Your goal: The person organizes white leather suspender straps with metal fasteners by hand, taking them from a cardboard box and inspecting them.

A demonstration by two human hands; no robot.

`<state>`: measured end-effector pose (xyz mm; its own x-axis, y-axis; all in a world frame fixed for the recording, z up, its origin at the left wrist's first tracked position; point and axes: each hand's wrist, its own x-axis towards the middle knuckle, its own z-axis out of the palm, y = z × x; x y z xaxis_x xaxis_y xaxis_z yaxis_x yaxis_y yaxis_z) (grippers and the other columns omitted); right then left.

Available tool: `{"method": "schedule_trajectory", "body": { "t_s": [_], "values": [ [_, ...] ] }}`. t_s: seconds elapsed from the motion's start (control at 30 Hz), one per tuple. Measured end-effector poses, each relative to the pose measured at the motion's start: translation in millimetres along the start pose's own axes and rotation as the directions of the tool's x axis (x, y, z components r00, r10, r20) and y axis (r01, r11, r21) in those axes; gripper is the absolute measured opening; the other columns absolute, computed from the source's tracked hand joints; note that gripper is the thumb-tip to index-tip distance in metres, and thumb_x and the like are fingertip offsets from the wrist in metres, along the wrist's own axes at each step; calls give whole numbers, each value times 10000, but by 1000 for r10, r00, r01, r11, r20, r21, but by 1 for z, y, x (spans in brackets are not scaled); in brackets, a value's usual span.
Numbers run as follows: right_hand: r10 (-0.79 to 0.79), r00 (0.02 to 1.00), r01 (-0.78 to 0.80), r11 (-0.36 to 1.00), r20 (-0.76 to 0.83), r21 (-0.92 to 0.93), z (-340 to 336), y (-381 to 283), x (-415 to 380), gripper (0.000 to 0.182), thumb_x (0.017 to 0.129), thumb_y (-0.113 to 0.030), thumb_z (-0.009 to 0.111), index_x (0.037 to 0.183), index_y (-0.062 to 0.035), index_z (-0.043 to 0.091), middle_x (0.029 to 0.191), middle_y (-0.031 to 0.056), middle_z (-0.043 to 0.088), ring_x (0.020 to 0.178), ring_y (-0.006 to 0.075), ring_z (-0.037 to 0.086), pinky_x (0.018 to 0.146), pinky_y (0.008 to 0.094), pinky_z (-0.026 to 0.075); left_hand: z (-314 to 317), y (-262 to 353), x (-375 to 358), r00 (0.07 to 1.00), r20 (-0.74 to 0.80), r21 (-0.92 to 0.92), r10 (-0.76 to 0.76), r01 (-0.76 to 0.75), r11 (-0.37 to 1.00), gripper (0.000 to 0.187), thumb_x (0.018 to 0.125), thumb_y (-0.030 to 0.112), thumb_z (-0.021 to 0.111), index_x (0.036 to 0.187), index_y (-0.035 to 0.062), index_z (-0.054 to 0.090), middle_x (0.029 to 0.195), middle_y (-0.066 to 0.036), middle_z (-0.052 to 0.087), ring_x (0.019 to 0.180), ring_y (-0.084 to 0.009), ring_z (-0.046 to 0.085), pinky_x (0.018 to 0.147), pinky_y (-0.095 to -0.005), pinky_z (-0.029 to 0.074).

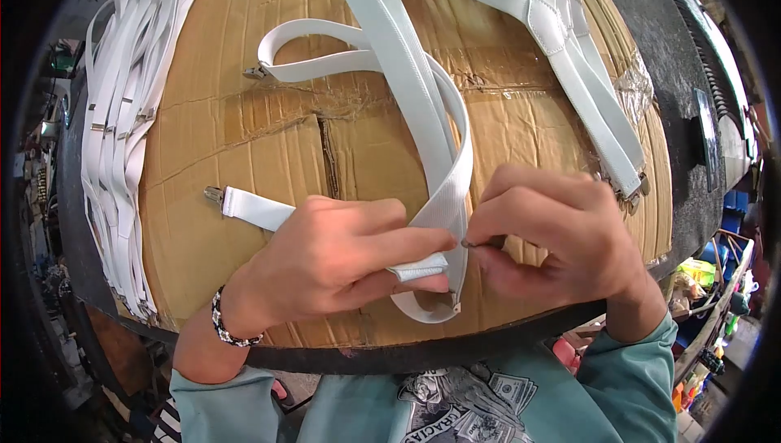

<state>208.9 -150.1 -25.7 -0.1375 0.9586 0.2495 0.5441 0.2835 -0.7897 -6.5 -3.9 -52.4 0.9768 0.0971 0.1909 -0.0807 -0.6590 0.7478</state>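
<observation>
White elastic suspenders lie looped across the cardboard in front of me, with metal clips at some ends. My left hand is closed on a folded end of the white strap, which sticks out between the fingers. Just to its right, my right hand pinches a small dark metal piece, mostly covered by the fingertips; its exact kind is hidden. A metal clip on a short strap end points left, beyond my left hand. Under the hands, a strap loop carries a small metal slider.
Flattened cardboard with clear tape covers the dark table. A bundle of white straps with metal sliders hangs along the left side. More white suspenders with a stitched joining patch lie at the upper right. Assorted items crowd the lower right.
</observation>
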Motion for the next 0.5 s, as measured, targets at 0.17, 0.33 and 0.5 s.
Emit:
{"method": "schedule_trajectory", "body": {
  "t_s": [0.17, 0.33, 0.5],
  "values": [
    [-49, 996, 45, 998, -77, -53, 2, 3, 4, 286, 708, 79, 771, 960, -26, 686, 839, 99, 662, 669, 217, 678, 579, 314, 529, 0, 2, 1, 1000, -16, -17, -18, 17, 1000, 433, 754, 232, 883, 1127, 49, 762, 700, -53, 538, 563, -233, 551, 500, -360, 399],
    [-67, 990, 61, 997, -122, -51, 1, 3, 4, 274, 714, 77, 774, 956, -19, 690, 835, 98, 665, 656, 184, 672, 555, 296, 515, -1, 0, 0, 1000, -17, -13, -9, 9, 1000, 440, 749, 230, 886, 1132, 52, 762, 702, -55, 540, 565, -229, 555, 499, -355, 400],
    [-80, 989, 73, 995, -121, -61, -1, 4, 4, 266, 720, 72, 775, 960, -13, 695, 838, 104, 667, 661, 173, 671, 551, 285, 513, -1, 3, 1, 1000, -18, -6, -20, 20, 1000, 439, 755, 234, 882, 1140, 61, 763, 703, -53, 535, 563, -225, 552, 496, -357, 397]
  ]
}}
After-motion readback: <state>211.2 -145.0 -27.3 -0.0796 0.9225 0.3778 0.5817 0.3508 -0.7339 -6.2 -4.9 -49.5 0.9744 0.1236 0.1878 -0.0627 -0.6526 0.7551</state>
